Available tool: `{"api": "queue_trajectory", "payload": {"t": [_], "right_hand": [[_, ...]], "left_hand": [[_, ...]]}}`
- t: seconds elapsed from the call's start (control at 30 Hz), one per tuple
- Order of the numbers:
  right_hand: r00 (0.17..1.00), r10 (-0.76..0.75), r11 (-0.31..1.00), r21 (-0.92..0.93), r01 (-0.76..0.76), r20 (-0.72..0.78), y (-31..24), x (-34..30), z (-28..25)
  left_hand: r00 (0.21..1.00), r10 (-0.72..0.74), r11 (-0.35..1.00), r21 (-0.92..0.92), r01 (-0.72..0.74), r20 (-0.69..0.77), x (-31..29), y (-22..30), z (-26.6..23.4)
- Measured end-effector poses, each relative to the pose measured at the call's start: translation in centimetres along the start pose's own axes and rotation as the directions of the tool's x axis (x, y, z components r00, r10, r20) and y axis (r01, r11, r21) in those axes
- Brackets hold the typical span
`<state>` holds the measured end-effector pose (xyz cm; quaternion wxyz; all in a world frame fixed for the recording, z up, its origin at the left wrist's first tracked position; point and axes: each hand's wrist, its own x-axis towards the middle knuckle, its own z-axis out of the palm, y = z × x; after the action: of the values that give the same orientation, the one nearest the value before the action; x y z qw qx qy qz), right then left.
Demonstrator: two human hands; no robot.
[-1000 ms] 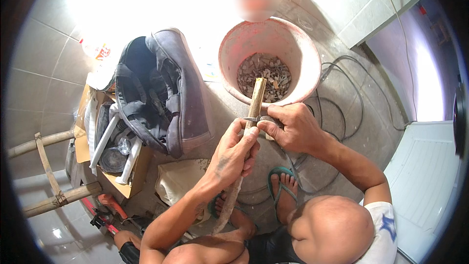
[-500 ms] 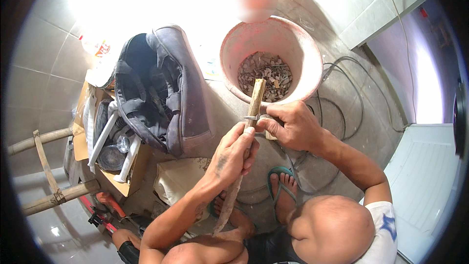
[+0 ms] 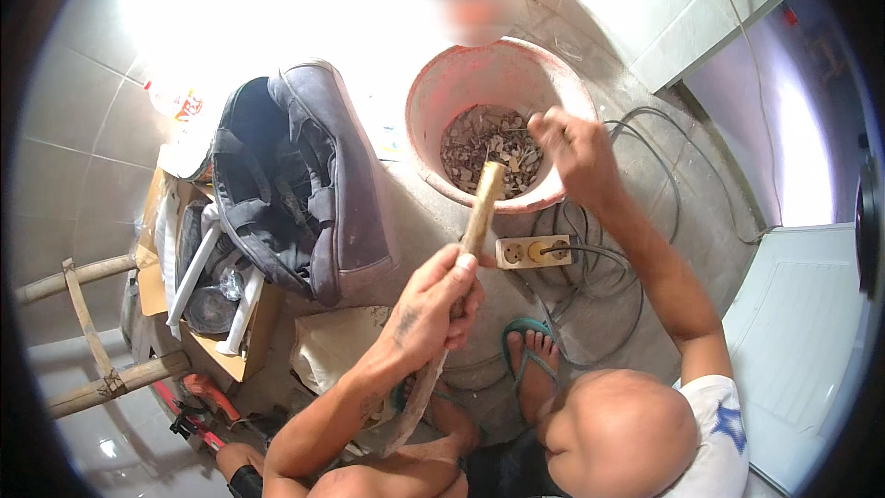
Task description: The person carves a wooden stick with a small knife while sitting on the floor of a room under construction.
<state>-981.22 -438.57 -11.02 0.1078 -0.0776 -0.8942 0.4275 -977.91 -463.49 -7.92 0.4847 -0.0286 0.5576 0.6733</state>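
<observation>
Head view: left hand [image 3: 439, 297] wrapped round stick [image 3: 480, 223] mid-length; top end juts past thumb toward bucket [image 3: 564, 83], tail runs below fist toward lap. Stick looks light, stiff, rough, probably not slippery; mid-shaft suits holding. Right hand [image 3: 579, 159] by bucket's right side, fingers curled, blurred; can't tell if gripping anything.

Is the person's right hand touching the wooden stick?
Apart. The head view shows a plain gap: broken bits inside the bucket can be seen between the right hand and the top of the wooden stick.
</observation>
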Motion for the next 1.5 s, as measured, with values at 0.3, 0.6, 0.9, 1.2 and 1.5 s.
{"api": "queue_trajectory", "payload": {"t": [0.3, 0.6, 0.9, 1.2, 1.5], "right_hand": [[0.919, -0.328, 0.940, -0.025, 0.341, 0.216, -3.0, -5.1, 2.4], [1.000, 0.009, 0.998, -0.066, -0.009, -0.003, 0.1, -0.2, 0.2], [0.907, -0.327, 0.931, -0.075, 0.358, 0.265, -2.1, -4.4, 2.6], [0.995, -0.042, 0.995, 0.092, 0.034, 0.089, -0.9, -0.9, 1.9], [0.945, -0.310, 0.943, -0.095, 0.320, 0.106, 0.3, -1.8, 4.2]], "left_hand": [[0.997, 0.054, 0.998, 0.022, -0.052, -0.063, 0.8, -0.5, -0.2], [0.995, 0.093, 0.992, 0.087, -0.089, -0.046, 0.5, -0.9, -0.6], [0.996, 0.034, 0.999, 0.011, -0.033, -0.080, 1.0, -0.2, -0.4], [0.999, -0.029, 0.997, -0.071, 0.028, -0.024, 0.8, -0.2, -0.9], [0.998, -0.039, 0.988, -0.148, 0.032, -0.041, 2.3, 0.1, -1.4]]}}
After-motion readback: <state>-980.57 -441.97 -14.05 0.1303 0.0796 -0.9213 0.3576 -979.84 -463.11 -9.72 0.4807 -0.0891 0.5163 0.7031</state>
